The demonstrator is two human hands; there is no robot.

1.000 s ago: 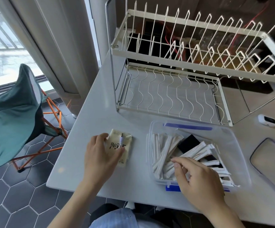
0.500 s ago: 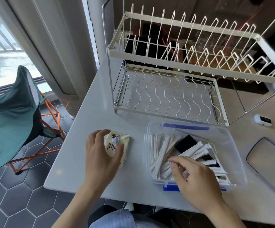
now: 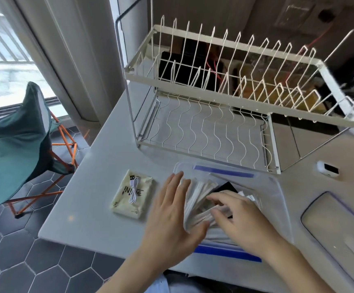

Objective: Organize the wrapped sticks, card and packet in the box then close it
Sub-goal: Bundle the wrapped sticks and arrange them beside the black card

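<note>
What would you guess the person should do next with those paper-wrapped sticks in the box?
Probably press the wrapped sticks into one flat bundle against the left wall of the box. They lie fanned and crossed, both hands already sit on them, and the packet waits outside on the table, needing room. The lid lies off to the right.

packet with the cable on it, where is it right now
In the head view the packet lies flat on the table, left of the box, beside the left hand.

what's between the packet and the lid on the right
In the head view, the clear box with the wrapped sticks lies between the packet and the lid, with both hands over it.
</note>
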